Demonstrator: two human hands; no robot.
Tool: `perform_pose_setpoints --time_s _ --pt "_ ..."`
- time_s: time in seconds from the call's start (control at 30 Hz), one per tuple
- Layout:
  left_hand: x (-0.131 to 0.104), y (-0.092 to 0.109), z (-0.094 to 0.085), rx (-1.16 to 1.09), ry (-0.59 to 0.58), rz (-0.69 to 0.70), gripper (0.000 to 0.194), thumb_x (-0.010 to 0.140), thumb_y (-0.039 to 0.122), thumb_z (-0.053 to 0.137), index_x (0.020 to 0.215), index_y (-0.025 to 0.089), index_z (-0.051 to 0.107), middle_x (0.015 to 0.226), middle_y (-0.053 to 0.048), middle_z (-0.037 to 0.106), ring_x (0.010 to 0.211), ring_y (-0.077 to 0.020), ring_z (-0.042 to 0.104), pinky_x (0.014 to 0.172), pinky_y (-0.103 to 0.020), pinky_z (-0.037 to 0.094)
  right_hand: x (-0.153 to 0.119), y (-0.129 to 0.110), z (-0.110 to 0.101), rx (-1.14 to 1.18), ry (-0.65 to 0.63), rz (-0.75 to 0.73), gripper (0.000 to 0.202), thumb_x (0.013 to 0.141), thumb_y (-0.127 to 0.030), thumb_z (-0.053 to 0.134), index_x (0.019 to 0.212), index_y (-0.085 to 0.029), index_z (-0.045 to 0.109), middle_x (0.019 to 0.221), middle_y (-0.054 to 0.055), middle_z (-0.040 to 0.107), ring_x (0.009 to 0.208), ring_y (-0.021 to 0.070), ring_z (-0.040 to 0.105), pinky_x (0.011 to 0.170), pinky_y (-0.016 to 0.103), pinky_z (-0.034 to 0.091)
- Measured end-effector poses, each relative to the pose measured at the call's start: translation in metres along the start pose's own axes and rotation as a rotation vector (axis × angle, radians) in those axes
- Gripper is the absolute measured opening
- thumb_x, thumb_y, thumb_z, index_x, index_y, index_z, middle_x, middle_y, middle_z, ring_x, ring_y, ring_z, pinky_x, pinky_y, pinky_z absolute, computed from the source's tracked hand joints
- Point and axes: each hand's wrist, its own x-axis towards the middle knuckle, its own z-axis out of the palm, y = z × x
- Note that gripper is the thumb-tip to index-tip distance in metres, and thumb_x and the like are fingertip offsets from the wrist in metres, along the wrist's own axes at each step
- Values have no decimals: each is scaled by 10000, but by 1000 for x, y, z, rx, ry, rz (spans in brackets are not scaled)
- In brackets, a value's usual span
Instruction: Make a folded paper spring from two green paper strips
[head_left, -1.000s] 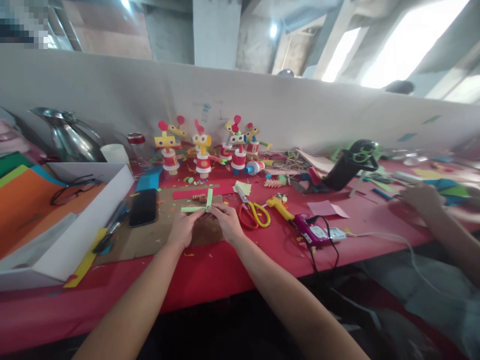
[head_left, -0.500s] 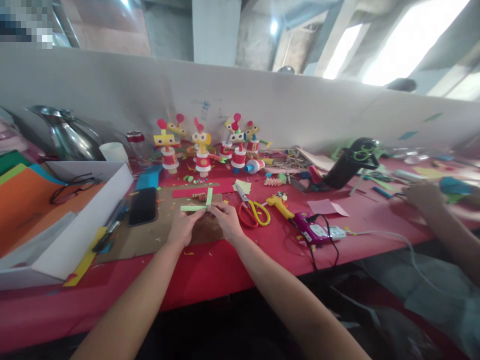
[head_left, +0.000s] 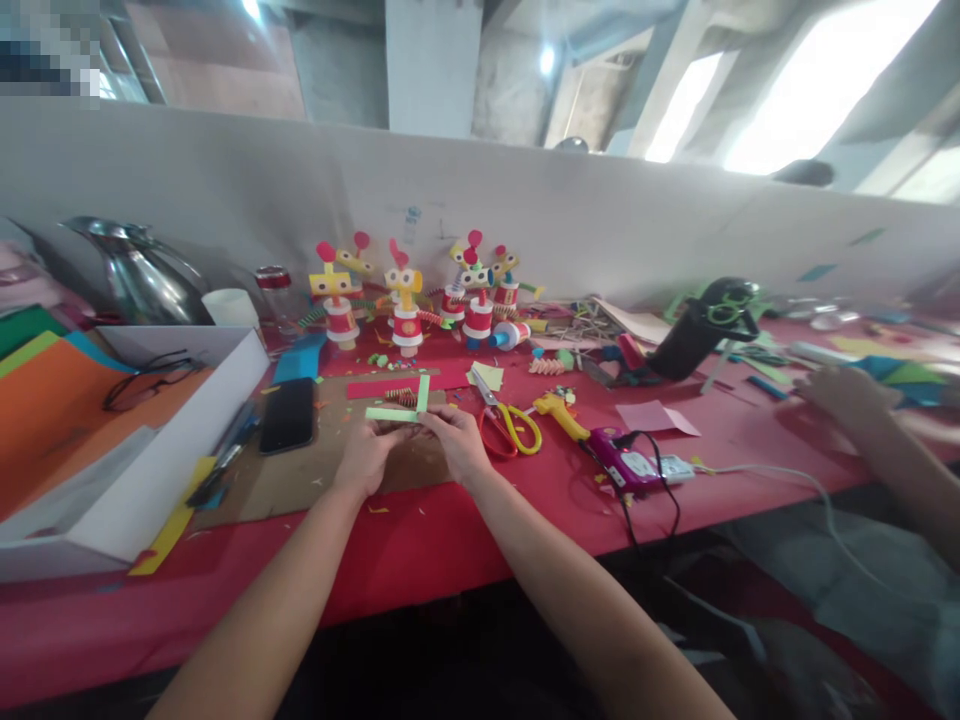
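Observation:
Two light green paper strips (head_left: 391, 414) meet at a right angle, one lying sideways and the other pointing away from me. My left hand (head_left: 367, 455) is closed on the sideways strip, thumb along its near edge. At the corner where the strips join, my right hand (head_left: 456, 440) pinches them. Just behind the strips lies a folded striped paper spring (head_left: 401, 397) on the brown cardboard (head_left: 300, 480). Right of my right hand are scissors (head_left: 510, 425) with red and yellow handles. My fingertips partly hide the join.
Paper-cup figures (head_left: 406, 325) stand at the back. A yellow glue gun (head_left: 561, 415) and purple power strip (head_left: 622, 465) lie to the right, with cables. A phone (head_left: 287, 416) and white box (head_left: 172, 450) are on the left. At far right, another person's hand (head_left: 847, 395) works near blue paper.
My hands and the green strips stay nearly in place; the view shifts slightly. The other person's hand and the blue paper at far right have moved a little.

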Motion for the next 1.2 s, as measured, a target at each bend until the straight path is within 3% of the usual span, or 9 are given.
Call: perform_pose_setpoints --time_s 0.3,0.53,0.9,1.2 --pt "2 2 1 -58 83 -21 267 499 232 823 700 150 668 646 -2 663 609 -132 608 629 -258 476 -2 -5 0 -8 -52 17 158 629 -313 716 705 -175 724 599 -12 621 555 108 507 577 239 412" --pt "3 -1 -4 -52 100 -55 278 508 233 824 707 151 648 673 9 663 617 -113 617 665 -248 487 0 1 -1 -88 -83 -19 193 644 -364 702 742 -203 746 767 22 668 629 136 547 599 255 437" --pt "2 6 -1 -67 121 -83 328 466 220 844 706 136 638 688 -14 682 660 -130 639 738 -280 496 -1 6 -3 -259 -99 -164 156 717 -312 646 799 -229 748 799 18 600 782 167 542 728 273 437" --pt "4 3 2 -70 173 -26 356 512 245 830 821 146 683 785 -23 697 708 -124 640 767 -285 490 -6 2 7 24 -94 2 367 627 -324 734 965 -189 684 835 30 697 746 180 618 695 294 482"
